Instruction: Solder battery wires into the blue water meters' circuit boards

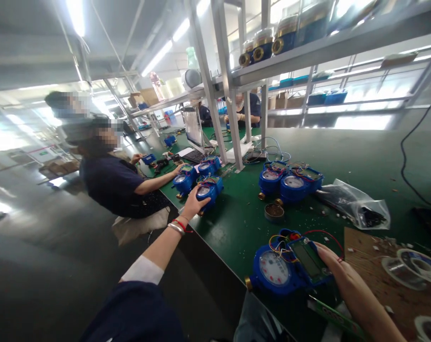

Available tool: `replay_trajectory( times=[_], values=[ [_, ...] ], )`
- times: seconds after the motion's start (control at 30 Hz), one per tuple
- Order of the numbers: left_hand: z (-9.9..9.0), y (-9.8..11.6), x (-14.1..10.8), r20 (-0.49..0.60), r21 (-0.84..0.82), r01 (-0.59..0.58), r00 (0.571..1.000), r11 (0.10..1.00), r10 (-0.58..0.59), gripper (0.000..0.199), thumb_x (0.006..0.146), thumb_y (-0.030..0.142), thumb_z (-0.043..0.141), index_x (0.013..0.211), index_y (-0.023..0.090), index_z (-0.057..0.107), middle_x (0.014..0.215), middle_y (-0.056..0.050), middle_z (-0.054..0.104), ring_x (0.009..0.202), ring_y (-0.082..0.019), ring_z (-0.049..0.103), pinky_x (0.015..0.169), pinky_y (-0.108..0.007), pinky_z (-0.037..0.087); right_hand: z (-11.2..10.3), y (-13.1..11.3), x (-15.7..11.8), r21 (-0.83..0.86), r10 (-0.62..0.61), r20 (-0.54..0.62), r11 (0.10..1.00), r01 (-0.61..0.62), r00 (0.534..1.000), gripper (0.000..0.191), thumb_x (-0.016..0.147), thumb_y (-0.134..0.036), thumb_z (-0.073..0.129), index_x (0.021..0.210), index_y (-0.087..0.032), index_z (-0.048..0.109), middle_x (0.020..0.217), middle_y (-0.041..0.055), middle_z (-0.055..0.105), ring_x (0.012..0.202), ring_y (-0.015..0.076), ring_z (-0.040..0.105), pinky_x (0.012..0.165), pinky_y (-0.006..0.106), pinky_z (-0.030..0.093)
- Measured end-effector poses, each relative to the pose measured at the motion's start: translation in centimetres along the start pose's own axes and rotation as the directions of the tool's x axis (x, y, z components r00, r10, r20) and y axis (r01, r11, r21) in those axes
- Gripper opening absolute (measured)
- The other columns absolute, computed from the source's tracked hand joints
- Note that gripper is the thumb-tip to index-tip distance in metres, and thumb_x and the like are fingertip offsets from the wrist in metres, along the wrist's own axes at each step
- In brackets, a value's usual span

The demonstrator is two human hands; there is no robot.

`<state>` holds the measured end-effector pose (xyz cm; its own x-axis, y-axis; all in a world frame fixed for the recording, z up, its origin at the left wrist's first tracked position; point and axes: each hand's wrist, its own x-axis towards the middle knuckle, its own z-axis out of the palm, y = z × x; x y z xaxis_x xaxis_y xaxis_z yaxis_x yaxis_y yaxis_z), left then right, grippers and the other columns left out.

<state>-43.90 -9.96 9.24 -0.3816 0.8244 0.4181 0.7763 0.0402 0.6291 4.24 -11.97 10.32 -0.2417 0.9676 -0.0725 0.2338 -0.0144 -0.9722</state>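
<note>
My left hand (pixel 195 204) reaches out along the bench and is closed around a blue water meter (pixel 214 191) with wires showing on top. Two more blue meters stand right behind it, and a co-worker's hand touches one of them. Close to me, another blue water meter (pixel 274 268) lies face up at the bench edge. Its white dial, brass end and loose red and yellow wires show. My right hand (pixel 338 270) grips the meter's display board (pixel 308 259) at its right side, thumb on top; the other fingers are mostly hidden.
Two blue meters (pixel 294 185) stand mid-bench behind a small round tin (pixel 274 212). A clear plastic bag (pixel 358 204), brown board (pixel 358 247) and solder wire spool (pixel 420 266) lie to the right. Metal shelf posts (pixel 229 95) rise from the bench. A co-worker (pixel 112 171) sits at left.
</note>
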Motion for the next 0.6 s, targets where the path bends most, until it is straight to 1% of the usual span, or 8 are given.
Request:
replay_trajectory(
  times=[0.1, 0.17, 0.27, 0.37, 0.43, 0.5, 0.53, 0.6],
  values=[
    [-2.6, -1.7, -0.2, 0.010, 0.018, 0.059, 0.998, 0.998, -0.059, 0.074, 0.073, 0.048, 0.068, 0.135, 0.020, 0.041, 0.135, -0.011, 0.050, 0.125, -0.027, 0.048, 0.107, -0.041, 0.035, 0.0, -0.1, 0.0, 0.008, -0.027, 0.000, 1.000, 0.027, 1.000, 0.047, 0.080, -0.056, 0.049, 0.103, -0.021, 0.072, 0.118, 0.0048, 0.066, 0.124, 0.0288, 0.050, 0.112, 0.041, 0.030],
    [-3.5, -2.4, 0.0, 0.018, 0.027, 0.080, 0.997, 0.996, -0.080, 0.074, 0.074, 0.049, 0.067, 0.136, 0.019, 0.040, 0.132, -0.011, 0.052, 0.123, -0.026, 0.050, 0.105, -0.042, 0.038, 0.0, -0.1, 0.0, 0.009, -0.055, 0.017, 0.998, 0.054, 0.998, 0.050, 0.080, -0.058, 0.048, 0.103, -0.020, 0.071, 0.120, 0.0062, 0.064, 0.124, 0.0299, 0.049, 0.111, 0.042, 0.032],
    [-3.8, -2.7, 0.3, 0.016, 0.051, 0.078, 0.997, 0.996, -0.079, 0.076, 0.073, 0.050, 0.067, 0.136, 0.017, 0.039, 0.134, -0.012, 0.050, 0.125, -0.027, 0.048, 0.106, -0.041, 0.036, 0.0, -0.1, 0.0, 0.002, -0.091, 0.045, 0.996, 0.091, 0.995, 0.053, 0.081, -0.060, 0.046, 0.104, -0.018, 0.071, 0.122, 0.0073, 0.063, 0.125, 0.0310, 0.048, 0.110, 0.041, 0.034],
    [-3.6, -2.5, 0.3, -0.015, 0.090, 0.075, 0.997, 0.993, -0.074, 0.080, 0.072, 0.050, 0.068, 0.137, 0.015, 0.038, 0.139, -0.014, 0.043, 0.130, -0.029, 0.042, 0.110, -0.042, 0.032, 0.0, -0.2, 0.1, 0.012, -0.096, 0.067, 0.995, 0.096, 0.993, 0.053, 0.084, -0.059, 0.045, 0.105, -0.018, 0.070, 0.123, 0.0074, 0.062, 0.122, 0.0302, 0.050, 0.110, 0.041, 0.034],
    [-3.5, -1.9, 0.1, -0.064, 0.123, 0.076, 0.996, 0.990, -0.068, 0.085, 0.071, 0.050, 0.068, 0.139, 0.012, 0.035, 0.142, -0.017, 0.037, 0.134, -0.031, 0.036, 0.112, -0.045, 0.028, 0.0, -0.2, 0.1, 0.038, -0.087, 0.070, 0.996, 0.085, 0.994, 0.053, 0.085, -0.059, 0.045, 0.107, -0.017, 0.069, 0.123, 0.0081, 0.062, 0.120, 0.0296, 0.051, 0.109, 0.041, 0.034],
    [-3.2, -0.7, -0.5, -0.132, 0.152, 0.069, 0.990, 0.986, -0.049, 0.092, 0.072, 0.050, 0.068, 0.143, 0.010, 0.026, 0.148, -0.020, 0.027, 0.140, -0.033, 0.024, 0.115, -0.046, 0.020, 0.0, 0.0, 0.2, 0.063, -0.083, 0.063, 0.995, 0.079, 0.995, 0.053, 0.085, -0.058, 0.046, 0.109, -0.016, 0.067, 0.123, 0.0089, 0.062, 0.120, 0.0293, 0.051, 0.108, 0.041, 0.035],
    [-3.0, 0.2, -0.8, -0.174, 0.170, 0.055, 0.984, 0.984, -0.025, 0.094, 0.074, 0.050, 0.067, 0.145, 0.010, 0.021, 0.151, -0.020, 0.019, 0.142, -0.032, 0.017, 0.117, -0.046, 0.016, 0.0, 0.1, 0.2, 0.072, -0.083, 0.063, 0.994, 0.078, 0.995, 0.053, 0.085, -0.058, 0.046, 0.110, -0.016, 0.067, 0.124, 0.0090, 0.061, 0.120, 0.0291, 0.051, 0.108, 0.041, 0.035],
    [-2.1, 2.7, -1.6, -0.247, 0.230, -0.021, 0.966, 0.973, 0.079, 0.093, 0.078, 0.047, 0.064, 0.148, 0.012, 0.013, 0.155, -0.016, 0.007, 0.145, -0.030, 0.005, 0.119, -0.046, 0.008, 0.0, 0.4, 0.2, 0.085, -0.089, 0.061, 0.993, 0.084, 0.994, 0.051, 0.085, -0.057, 0.048, 0.110, -0.016, 0.067, 0.124, 0.0088, 0.061, 0.120, 0.0285, 0.051, 0.108, 0.040, 0.035]
  ],
)
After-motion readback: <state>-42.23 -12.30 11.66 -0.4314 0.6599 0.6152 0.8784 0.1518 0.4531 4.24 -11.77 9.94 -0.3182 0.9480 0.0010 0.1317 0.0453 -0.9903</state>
